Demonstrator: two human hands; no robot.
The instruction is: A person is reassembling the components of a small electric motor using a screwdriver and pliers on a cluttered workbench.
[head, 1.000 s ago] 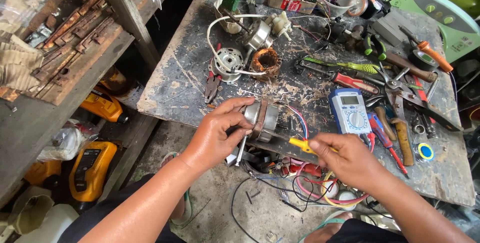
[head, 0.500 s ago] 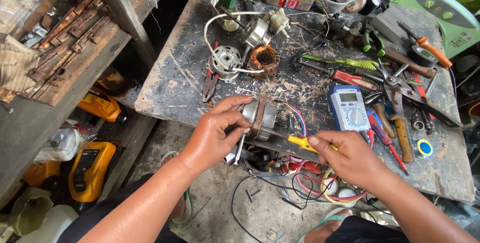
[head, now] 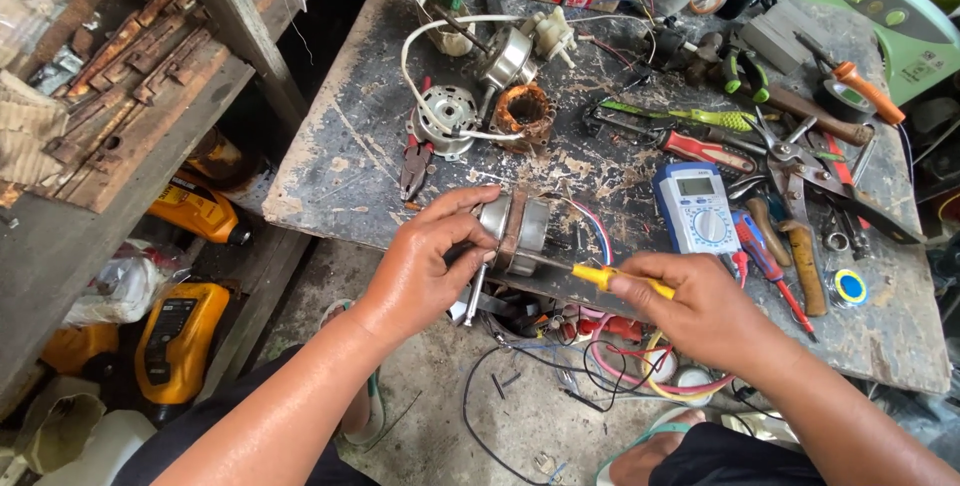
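Not much has changed since a second ago. Your left hand [head: 425,266] still grips the motor [head: 512,234], and your right hand [head: 700,311] still holds the screwdriver [head: 600,276]. Both hands and the motor sit in almost the same spot at the near edge of the bench [head: 340,166]. The view has only slid a little.

The motor lies on its side. Its shaft [head: 474,294] sticks out from under your left hand, slanting down and towards you, so the long line of the motor runs from the near left up to the far right. Red, blue and white wires [head: 598,231] curl out of its far side.

The screwdriver lies almost flat. Its yellow handle sits in your right hand and its metal tip points left, touching the motor's side.

Your left fingers are bent around the motor's left end, with the thumb on top. Your right fingers are closed tight on the yellow handle.

You hold one motor and one screwdriver. Further back on the bench there is one round metal cap [head: 445,118] with holes, one copper coil [head: 523,111] and one more motor part [head: 506,56] with a white cord. One blue and white meter [head: 695,208] lies just right of the motor. One pair of red pliers [head: 414,168] lies to the left of it. More tools are piled on the right side, too mixed up to count. Under the bench you can see two yellow tools [head: 175,341].
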